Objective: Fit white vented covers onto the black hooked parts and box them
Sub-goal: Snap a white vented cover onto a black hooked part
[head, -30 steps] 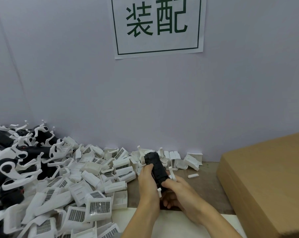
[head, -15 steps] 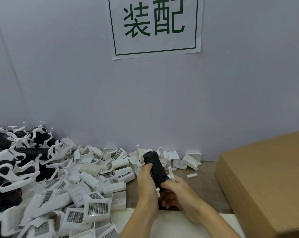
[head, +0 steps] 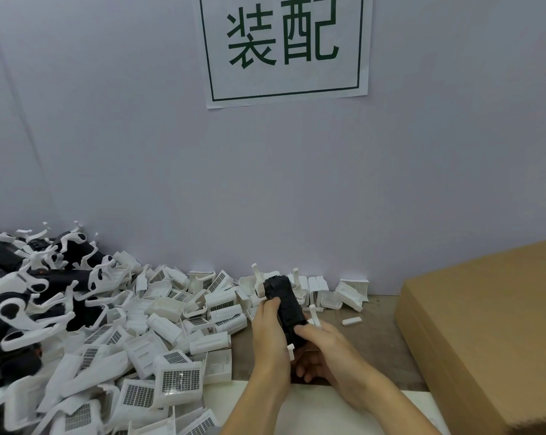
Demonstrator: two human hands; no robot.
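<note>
At the far left a tangled heap of black hooked plastic parts with white curved hooks (head: 30, 287) was piled against the wall, and beside it a loose spill of white vented plastic covers (head: 158, 346) was spread across the worktop (head: 375, 334) toward the middle. The covers were judged light, thin-walled and stiff, with grilles likely to crack if squeezed, so their solid side walls would be the better place to hold. In the middle the left hand (head: 270, 337) was curled round the left flank of one black hooked part (head: 286, 304), held tilted just above the worktop, and the right hand (head: 323, 350) was closed on its near end from the right, thumb laid on top. The part was judged rigid, light and somewhat slick, best gripped along its long sides. Whether a cover was already seated could not be told. At the right a brown cardboard box (head: 485, 324) stood, well apart from the pile.
</note>
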